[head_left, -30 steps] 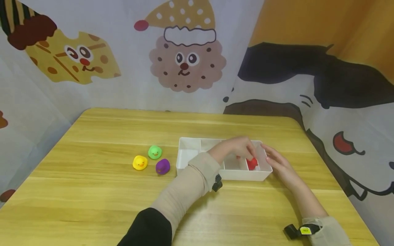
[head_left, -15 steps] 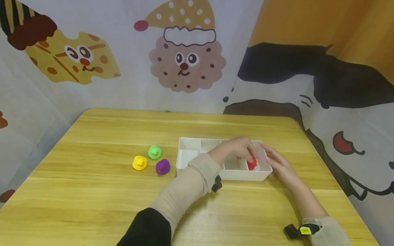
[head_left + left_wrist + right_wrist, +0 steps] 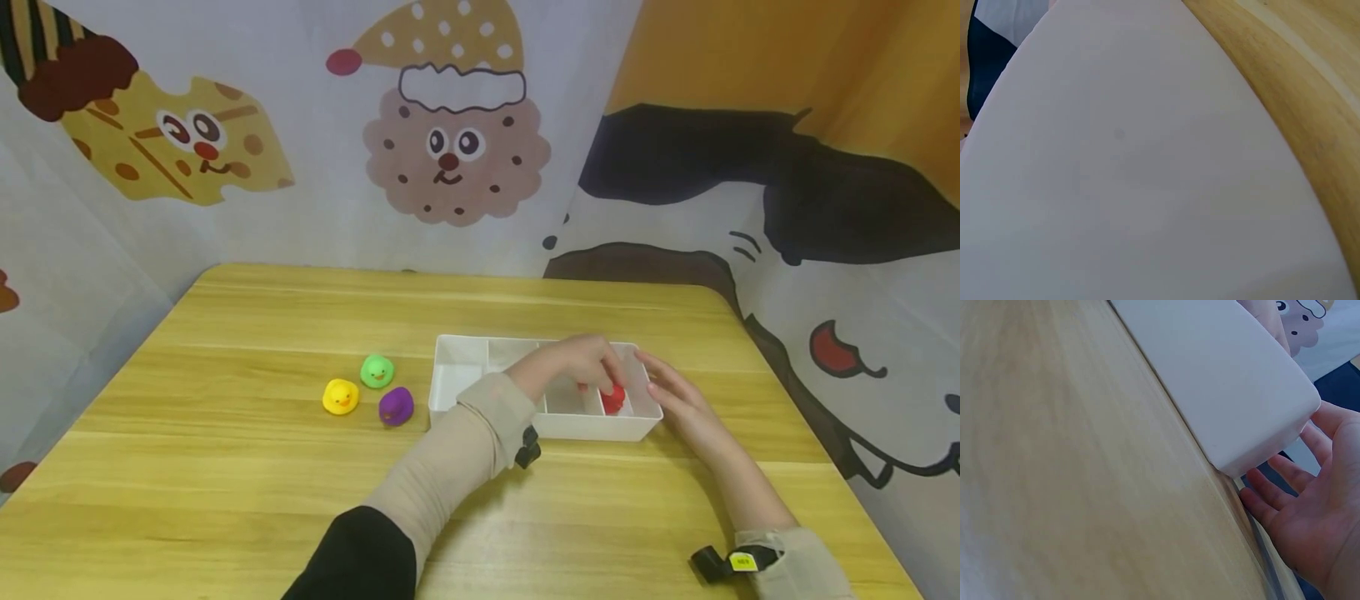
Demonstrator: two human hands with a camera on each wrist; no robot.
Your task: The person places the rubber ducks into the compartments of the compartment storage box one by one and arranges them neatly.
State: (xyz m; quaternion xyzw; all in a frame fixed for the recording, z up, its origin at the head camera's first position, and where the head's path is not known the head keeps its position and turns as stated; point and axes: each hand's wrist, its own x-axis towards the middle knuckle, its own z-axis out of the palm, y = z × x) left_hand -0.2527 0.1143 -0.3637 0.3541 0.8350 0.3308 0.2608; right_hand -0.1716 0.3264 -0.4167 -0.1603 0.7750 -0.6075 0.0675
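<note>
My left hand [image 3: 588, 363] reaches down into the right-end compartment of a white divided box [image 3: 592, 427]. Its fingers pinch a small red rubber duck [image 3: 613, 401], partly covered by the fingertips. At the box's right end, my right hand [image 3: 684, 405] lies with its fingers against the outer wall. In the right wrist view, that hand [image 3: 1310, 500] has its fingers spread along the end of the white box [image 3: 1229, 381], thumb near the top corner. The box's side [image 3: 1147, 150] fills most of the left wrist view, and the left hand's fingers are hidden there.
Left of the box, a green duck [image 3: 377, 372], a yellow duck [image 3: 341, 397] and a purple duck [image 3: 396, 407] stand close together on the wooden table [image 3: 225, 467]. A printed cartoon curtain [image 3: 300, 233] hangs behind the table.
The red duck has shifted very slightly under the left hand's fingers. Both hands, the box and the other ducks stay in place.
</note>
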